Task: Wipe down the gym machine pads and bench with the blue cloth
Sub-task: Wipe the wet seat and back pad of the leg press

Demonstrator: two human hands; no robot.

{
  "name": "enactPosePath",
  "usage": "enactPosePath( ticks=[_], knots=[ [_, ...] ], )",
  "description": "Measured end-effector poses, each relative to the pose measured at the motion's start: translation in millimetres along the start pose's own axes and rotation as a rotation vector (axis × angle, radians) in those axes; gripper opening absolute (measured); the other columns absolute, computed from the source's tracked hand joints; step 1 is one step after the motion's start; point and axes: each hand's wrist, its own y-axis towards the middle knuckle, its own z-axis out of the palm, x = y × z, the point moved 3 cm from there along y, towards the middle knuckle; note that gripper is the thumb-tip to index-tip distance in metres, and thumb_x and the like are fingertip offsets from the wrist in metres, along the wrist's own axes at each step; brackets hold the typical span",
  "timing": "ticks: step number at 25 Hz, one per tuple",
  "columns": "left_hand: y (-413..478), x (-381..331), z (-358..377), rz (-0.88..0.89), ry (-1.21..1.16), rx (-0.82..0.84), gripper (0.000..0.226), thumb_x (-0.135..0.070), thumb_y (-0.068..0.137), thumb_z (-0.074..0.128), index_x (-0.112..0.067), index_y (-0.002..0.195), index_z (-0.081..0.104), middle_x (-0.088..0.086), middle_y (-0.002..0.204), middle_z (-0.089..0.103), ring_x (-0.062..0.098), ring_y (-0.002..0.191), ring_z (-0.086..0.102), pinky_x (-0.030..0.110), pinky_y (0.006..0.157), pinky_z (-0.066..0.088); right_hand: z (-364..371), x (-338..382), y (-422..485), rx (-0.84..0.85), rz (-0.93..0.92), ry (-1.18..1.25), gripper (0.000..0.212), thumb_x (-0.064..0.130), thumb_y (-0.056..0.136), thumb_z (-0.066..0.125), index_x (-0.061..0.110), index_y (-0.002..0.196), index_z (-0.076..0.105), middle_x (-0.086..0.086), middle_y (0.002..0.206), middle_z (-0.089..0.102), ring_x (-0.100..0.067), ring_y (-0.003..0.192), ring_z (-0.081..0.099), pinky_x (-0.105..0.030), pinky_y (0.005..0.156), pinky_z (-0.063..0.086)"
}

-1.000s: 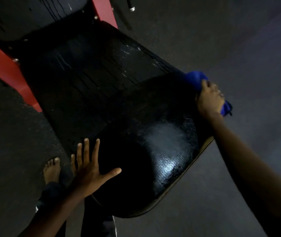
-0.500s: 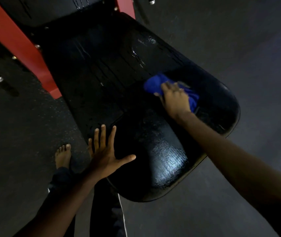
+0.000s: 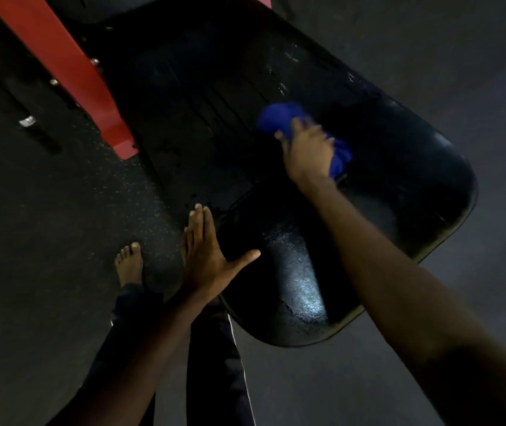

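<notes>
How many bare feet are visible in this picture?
1: a bare foot on the dark floor, just left of the left hand. The other foot may be hidden behind that hand or arm.

Glossy black bench pad [image 3: 399,186] carries the blue cloth [image 3: 276,118] beneath the right hand [image 3: 307,152]; left hand [image 3: 205,259] lies flat at its edge.

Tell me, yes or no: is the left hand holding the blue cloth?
No: the right hand holds the blue cloth on the black pad, while the left hand is empty with straight fingers.
</notes>
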Motion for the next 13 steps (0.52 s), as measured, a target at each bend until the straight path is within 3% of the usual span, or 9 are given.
enactPosePath(
  ticks=[3, 5, 10, 11, 13],
  knots=[
    [14, 12, -9, -0.060, -0.003, -0.017, 0.144, -0.093, 0.048, 0.043, -0.006, 0.157, 0.009, 0.011, 0.166, 0.001, 0.024, 0.153, 0.000, 0.044, 0.122, 0.006, 35, 54, -92, 0.141, -0.370, -0.036, 0.049, 0.051, 0.100, 0.042, 0.023, 0.140, 0.046, -0.014, 0.157, 0.036, -0.039, 0.141, 0.038, -0.060, 0.112, 0.032],
    [22, 24, -16, -0.084, -0.003, 0.003, 0.146, -0.093, 0.046, 0.044, -0.008, 0.158, 0.006, 0.009, 0.166, -0.002, 0.023, 0.153, -0.002, 0.044, 0.122, 0.007, 36, 42, -85, 0.108, -0.484, -0.064, 0.048, 0.046, 0.099, 0.048, 0.023, 0.140, 0.048, -0.012, 0.157, 0.038, -0.036, 0.143, 0.038, -0.058, 0.112, 0.034],
    [29, 35, -27, -0.037, -0.015, 0.071, 0.145, -0.094, 0.048, 0.043, -0.011, 0.158, -0.001, 0.005, 0.166, -0.012, 0.020, 0.152, -0.008, 0.042, 0.122, 0.004, 6, 15, 32, -0.033, -0.039, -0.058, 0.046, 0.046, 0.101, 0.044, 0.017, 0.137, 0.046, -0.018, 0.149, 0.043, -0.040, 0.134, 0.044, -0.058, 0.109, 0.036],
    [29, 35, -28, -0.034, -0.023, 0.077, 0.145, -0.093, 0.048, 0.045, -0.011, 0.158, -0.001, 0.005, 0.166, -0.012, 0.020, 0.152, -0.008, 0.041, 0.122, 0.004, 8, 28, 27, -0.040, -0.013, -0.052, 0.045, 0.047, 0.101, 0.042, 0.017, 0.135, 0.046, -0.019, 0.149, 0.043, -0.041, 0.131, 0.046, -0.057, 0.106, 0.039],
    [31, 35, -32, -0.017, -0.028, 0.099, 0.144, -0.087, 0.052, 0.060, -0.010, 0.158, 0.000, 0.006, 0.166, -0.011, 0.022, 0.153, -0.006, 0.042, 0.122, 0.005, 14, 61, -14, -0.007, -0.134, -0.050, 0.045, 0.048, 0.102, 0.042, 0.017, 0.133, 0.048, -0.019, 0.150, 0.042, -0.042, 0.128, 0.048, -0.054, 0.102, 0.043]
  ],
)
